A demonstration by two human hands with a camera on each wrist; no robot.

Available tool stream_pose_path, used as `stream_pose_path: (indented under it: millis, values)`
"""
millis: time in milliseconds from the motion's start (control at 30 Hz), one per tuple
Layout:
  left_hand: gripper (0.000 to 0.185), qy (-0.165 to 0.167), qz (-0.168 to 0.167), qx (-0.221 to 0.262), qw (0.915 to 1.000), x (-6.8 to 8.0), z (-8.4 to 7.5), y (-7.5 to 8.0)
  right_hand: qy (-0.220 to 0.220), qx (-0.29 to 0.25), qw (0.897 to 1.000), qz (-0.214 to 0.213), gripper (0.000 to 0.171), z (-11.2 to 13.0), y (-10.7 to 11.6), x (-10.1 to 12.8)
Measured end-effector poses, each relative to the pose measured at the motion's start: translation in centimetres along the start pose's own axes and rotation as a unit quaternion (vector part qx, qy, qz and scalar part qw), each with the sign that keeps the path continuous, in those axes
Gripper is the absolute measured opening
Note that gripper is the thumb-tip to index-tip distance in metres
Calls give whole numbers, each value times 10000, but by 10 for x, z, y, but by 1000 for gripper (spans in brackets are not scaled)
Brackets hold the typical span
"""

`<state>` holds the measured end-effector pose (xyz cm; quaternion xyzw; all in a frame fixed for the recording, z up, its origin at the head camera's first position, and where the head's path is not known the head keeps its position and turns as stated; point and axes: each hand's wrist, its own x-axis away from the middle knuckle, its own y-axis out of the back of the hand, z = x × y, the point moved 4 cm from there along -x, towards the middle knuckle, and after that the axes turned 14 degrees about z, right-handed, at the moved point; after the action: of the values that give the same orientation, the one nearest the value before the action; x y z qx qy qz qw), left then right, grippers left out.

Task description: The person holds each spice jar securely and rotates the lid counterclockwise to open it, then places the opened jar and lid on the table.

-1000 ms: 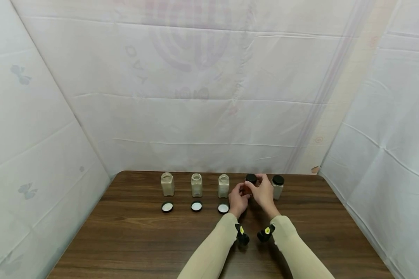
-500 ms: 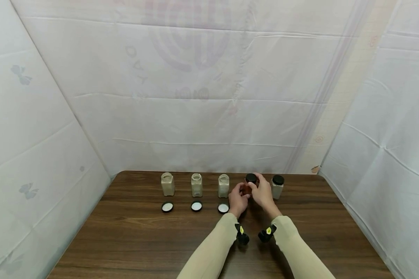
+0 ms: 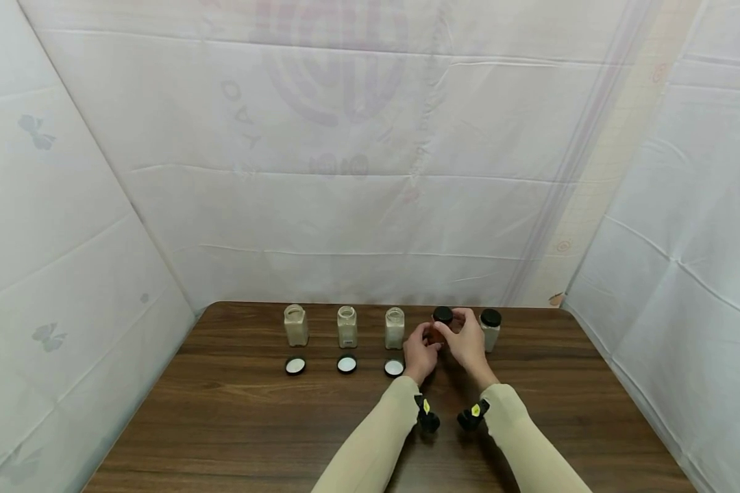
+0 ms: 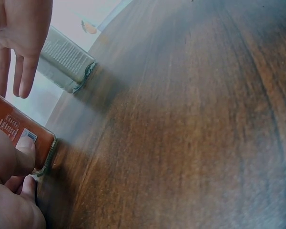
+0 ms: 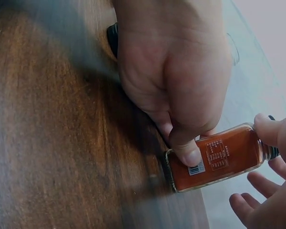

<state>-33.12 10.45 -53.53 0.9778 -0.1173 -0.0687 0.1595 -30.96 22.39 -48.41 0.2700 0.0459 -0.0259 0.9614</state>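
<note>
A glass spice jar of red-brown powder (image 5: 214, 160) stands at the back of the table under its black lid (image 3: 442, 315). My left hand (image 3: 421, 355) grips the lower body of this jar, its thumb pressed over the barcode label in the right wrist view. Up at the lid is my right hand (image 3: 469, 346), with the thumb on the near side by the neck and the fingers curled around the far side. To the right, a capped jar with pale contents (image 3: 490, 333) stands close beside the right hand.
Three uncapped square jars stand in a row to the left: a left one (image 3: 297, 329), a middle one (image 3: 348, 330) and a right one (image 3: 395, 331). Before each lies an upturned black lid (image 3: 295, 365). White sheeting (image 3: 345, 205) hangs behind the wooden table (image 3: 253, 424).
My right hand's thumb and fingers have shifted a little around the lid, and its wrist has moved slightly right. The left hand keeps its hold on the red-brown jar.
</note>
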Motion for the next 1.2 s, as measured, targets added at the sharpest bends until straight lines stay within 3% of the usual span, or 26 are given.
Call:
stream_pose_path:
  millis: [233,567,900,1200]
  values:
    - [43,2,-84,-16,10000,0,1,1,128,98,9998,146,42,2,-3,-2]
    - [43,48,-73,-3,10000,1,-1,2,183,45,9995,270,43,4,-4,-1]
    - [42,21,-95,-11,10000,2,-1,2,152,-33,9997,180,48,2,-2,0]
    - [42,8,-48,-46,10000,2,-2,1,-8,13,9998,-208,52,3,-1,-3]
